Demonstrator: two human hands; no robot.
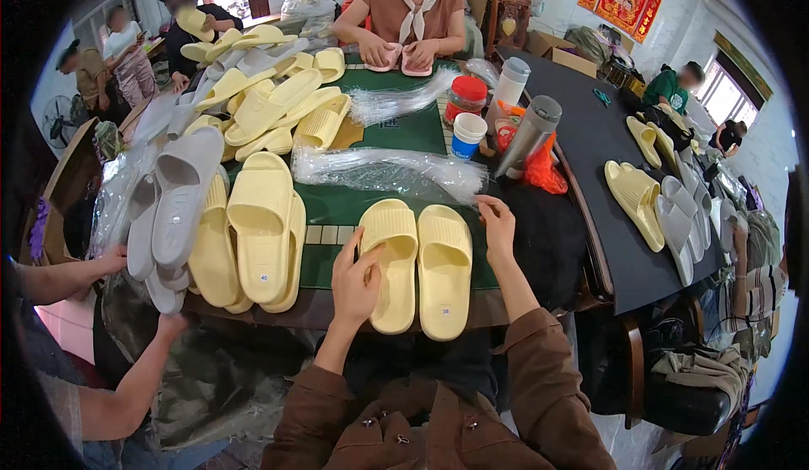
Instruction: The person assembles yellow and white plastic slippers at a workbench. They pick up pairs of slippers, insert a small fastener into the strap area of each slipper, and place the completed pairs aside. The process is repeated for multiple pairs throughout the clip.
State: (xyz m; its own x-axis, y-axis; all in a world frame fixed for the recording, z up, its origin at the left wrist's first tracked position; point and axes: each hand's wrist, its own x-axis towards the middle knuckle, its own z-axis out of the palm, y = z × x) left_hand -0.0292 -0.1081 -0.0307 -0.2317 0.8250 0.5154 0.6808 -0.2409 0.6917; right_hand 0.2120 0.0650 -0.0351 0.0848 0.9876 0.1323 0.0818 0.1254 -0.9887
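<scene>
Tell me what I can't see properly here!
In the head view:
Front-middle yellow slides: soles hidden underneath.
Left one: outer edge partly covered by the left hand.
Nearest co-worker on the left: head cut off by the picture's edge.
Right hand: too small to tell if it pinches the clear plastic.

Slipper pair [444, 285] at near edge of table [329, 205], plastic bags [383, 171] behind, slipper heap [274, 108] back left.

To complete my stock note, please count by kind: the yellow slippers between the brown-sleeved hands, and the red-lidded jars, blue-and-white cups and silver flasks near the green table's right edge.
Yellow slippers: 2
Red-lidded jar: 1
Blue-and-white cup: 1
Silver flask: 1
Total: 5
</scene>
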